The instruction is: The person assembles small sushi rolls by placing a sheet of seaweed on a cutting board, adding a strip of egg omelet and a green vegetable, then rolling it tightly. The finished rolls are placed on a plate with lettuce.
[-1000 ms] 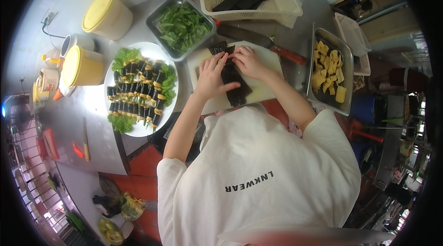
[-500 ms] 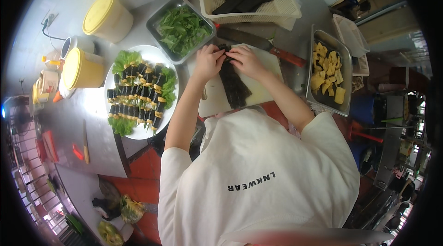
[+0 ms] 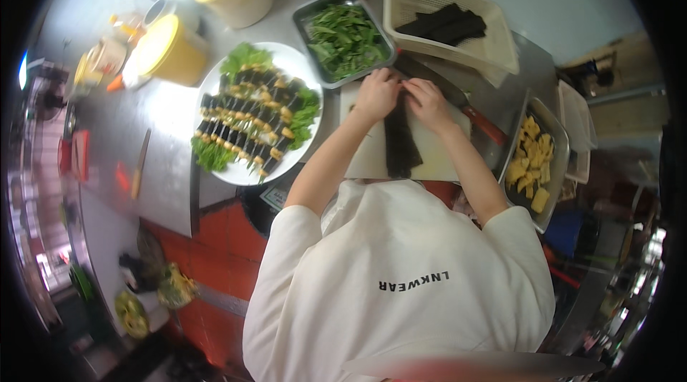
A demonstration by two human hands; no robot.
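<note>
A dark strip of seaweed lies lengthwise on the white cutting board before me. My left hand and my right hand meet at its far end, fingers bent and pinched on the seaweed. The fingers hide that end, so whether anything is rolled inside cannot be seen. Just beyond the right hand, a knife with a reddish-brown handle lies slantwise at the board's far edge.
Left of the board, a white plate bears seaweed rolls on lettuce. A metal tray of green leaves stands beyond my left hand, beside a cream basket holding seaweed strips. Yellow fried pieces fill a metal tray at right. Yellow-lidded tubs stand far left.
My view has turned, so the table's things sit farther right in the picture. Both hands stay pinched at the seaweed's far end, with only slight finger movement.
</note>
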